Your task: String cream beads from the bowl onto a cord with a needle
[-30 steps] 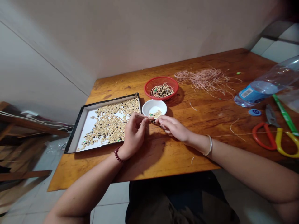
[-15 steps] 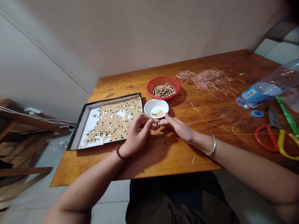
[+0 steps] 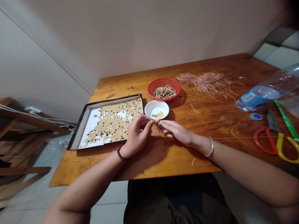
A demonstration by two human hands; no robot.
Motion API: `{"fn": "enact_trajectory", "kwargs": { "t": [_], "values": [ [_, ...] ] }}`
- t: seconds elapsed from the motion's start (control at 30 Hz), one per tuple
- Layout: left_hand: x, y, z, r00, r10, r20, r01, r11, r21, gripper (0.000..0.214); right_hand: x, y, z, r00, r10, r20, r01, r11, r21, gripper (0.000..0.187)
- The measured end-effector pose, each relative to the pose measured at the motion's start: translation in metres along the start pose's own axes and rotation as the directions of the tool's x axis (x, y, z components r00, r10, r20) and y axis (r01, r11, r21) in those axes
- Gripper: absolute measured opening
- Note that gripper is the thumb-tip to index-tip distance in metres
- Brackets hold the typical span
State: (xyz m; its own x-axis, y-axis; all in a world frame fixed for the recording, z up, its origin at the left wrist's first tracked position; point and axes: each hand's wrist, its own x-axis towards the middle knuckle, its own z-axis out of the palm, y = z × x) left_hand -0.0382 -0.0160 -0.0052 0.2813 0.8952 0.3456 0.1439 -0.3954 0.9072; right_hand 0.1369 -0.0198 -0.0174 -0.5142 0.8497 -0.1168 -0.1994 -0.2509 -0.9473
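Note:
My left hand (image 3: 139, 130) is closed, thumb and index finger pinching a short string of beads (image 3: 157, 123) with a dark bead showing. Meeting it fingertip to fingertip, my right hand (image 3: 177, 131) is closed on the other end of the same beads. A thin cord (image 3: 230, 137) stretches rightward from behind my right wrist. Just beyond the fingers stands a white bowl (image 3: 149, 109) with a few cream and green beads in it. The fingers hide most of the strung beads.
At left lies a shallow black-edged box (image 3: 80, 127) of loose beads. Behind the bowl, a red basket (image 3: 150, 87) holds beaded strands. Tangled pink cord (image 3: 207, 82), a plastic bottle (image 3: 259, 93), a blue cap (image 3: 256, 116), scissors (image 3: 266, 140) and a green marker (image 3: 286, 118) occupy the right.
My right hand's fingers have gone from stretched out to a pinch on the beads. My left hand has hardly moved.

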Motion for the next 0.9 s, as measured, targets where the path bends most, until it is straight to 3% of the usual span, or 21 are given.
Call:
{"fn": "enact_trajectory", "kwargs": {
  "t": [0.37, 0.9],
  "values": [
    [0.0003, -0.0015, 0.0021, 0.999, -0.006, -0.047, 0.004, 0.999, -0.032, 0.013, 0.004, 0.0067, -0.0048, 0.991, -0.129, -0.036, 0.118, 0.966, -0.23, 0.043],
    [0.0009, -0.0026, 0.002, 0.999, -0.014, -0.033, 0.012, 0.999, -0.043, 0.012, 0.002, 0.0051, 0.0004, 0.999, 0.03, 0.036, -0.031, 0.999, 0.026, 0.024]
  ]
}}
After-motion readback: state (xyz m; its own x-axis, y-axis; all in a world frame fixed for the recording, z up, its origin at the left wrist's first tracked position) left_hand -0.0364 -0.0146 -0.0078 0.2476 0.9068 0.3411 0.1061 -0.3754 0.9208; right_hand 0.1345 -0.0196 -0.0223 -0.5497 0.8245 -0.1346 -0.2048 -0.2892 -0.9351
